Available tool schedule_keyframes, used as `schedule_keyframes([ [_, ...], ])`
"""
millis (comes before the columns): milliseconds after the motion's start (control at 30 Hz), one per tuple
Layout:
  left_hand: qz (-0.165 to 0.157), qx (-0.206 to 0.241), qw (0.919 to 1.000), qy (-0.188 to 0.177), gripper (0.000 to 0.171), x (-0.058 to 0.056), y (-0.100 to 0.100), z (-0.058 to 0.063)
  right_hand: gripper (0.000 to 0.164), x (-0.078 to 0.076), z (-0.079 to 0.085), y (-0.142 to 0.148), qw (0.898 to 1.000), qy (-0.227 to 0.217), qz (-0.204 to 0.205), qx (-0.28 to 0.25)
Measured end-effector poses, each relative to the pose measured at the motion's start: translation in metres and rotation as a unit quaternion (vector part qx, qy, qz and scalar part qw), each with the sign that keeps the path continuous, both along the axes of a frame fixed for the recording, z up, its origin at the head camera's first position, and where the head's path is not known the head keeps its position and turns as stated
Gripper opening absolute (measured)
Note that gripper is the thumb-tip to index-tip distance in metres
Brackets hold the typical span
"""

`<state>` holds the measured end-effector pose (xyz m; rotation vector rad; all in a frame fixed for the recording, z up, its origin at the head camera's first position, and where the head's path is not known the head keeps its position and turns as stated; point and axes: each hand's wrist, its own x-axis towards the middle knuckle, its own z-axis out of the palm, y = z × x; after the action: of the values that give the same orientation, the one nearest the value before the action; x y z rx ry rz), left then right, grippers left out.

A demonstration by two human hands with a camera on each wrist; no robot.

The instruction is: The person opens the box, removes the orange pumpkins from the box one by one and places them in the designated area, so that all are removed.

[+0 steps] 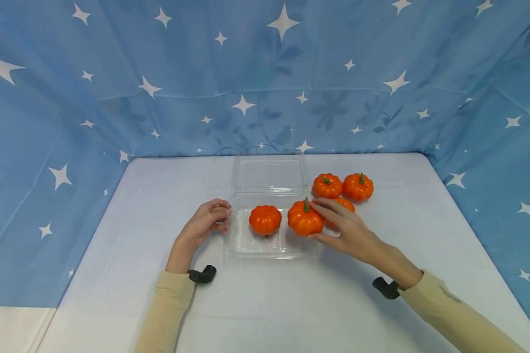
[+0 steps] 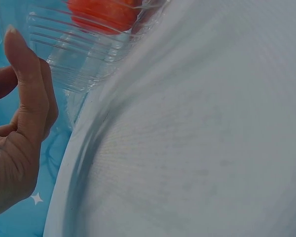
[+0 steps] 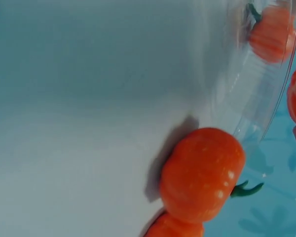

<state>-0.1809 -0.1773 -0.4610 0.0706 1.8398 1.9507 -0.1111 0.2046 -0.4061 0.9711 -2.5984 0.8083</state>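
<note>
A small orange toy pumpkin [image 1: 304, 220] with a green stem is held by my right hand [image 1: 353, 235], thumb and fingers on its right side. It hangs over the right half of a clear plastic clamshell box [image 1: 271, 256], whose lid [image 1: 271, 174] lies open toward the back. Another pumpkin [image 1: 265, 220] lies inside the box, left of the held one, its stem toward the front. My left hand [image 1: 205, 223], fingers loosely bent, is beside the box's left edge and holds nothing. In the left wrist view, that hand [image 2: 27, 113] appears next to the box's ridged wall [image 2: 71, 54].
Behind my right hand, one pumpkin [image 1: 347, 205] is partly hidden. Two more pumpkins, one nearer the lid [image 1: 327, 186] and one farther right [image 1: 358, 187], stand at the back of the white table [image 1: 269, 304]. A blue star-patterned curtain [image 1: 256, 73] surrounds the table's back and sides.
</note>
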Motion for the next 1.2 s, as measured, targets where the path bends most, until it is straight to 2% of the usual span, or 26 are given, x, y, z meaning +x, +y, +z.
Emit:
schedule_keyframes([
  [67,0.001,-0.001,1.0,0.001,0.031,0.0,0.0,0.0,0.076,0.0,0.0,0.004,1.0,0.011,-0.001,-0.004],
  [200,-0.001,-0.001,1.0,0.0,0.032,0.0,0.0,0.0,0.065,-0.002,-0.001,0.014,0.999,0.041,-0.001,-0.019],
  [367,-0.001,-0.001,1.0,-0.002,0.034,0.002,-0.001,0.001,0.073,-0.003,0.0,0.025,0.997,0.069,-0.014,-0.033],
  [633,-0.002,0.004,1.0,-0.003,0.034,0.002,-0.001,0.002,0.075,-0.002,0.003,0.041,0.995,0.074,-0.056,-0.034],
  [767,-0.002,0.004,1.0,-0.002,0.031,0.001,0.0,0.002,0.068,0.0,0.004,0.052,0.994,0.074,-0.063,-0.041],
  [933,-0.002,0.008,1.0,-0.003,0.03,0.0,-0.001,-0.001,0.079,0.004,0.003,0.063,0.994,0.055,-0.088,-0.035],
  [1200,-0.003,0.007,1.0,-0.002,0.026,0.0,-0.001,-0.002,0.082,0.009,0.0,0.081,0.99,0.055,-0.128,-0.029],
])
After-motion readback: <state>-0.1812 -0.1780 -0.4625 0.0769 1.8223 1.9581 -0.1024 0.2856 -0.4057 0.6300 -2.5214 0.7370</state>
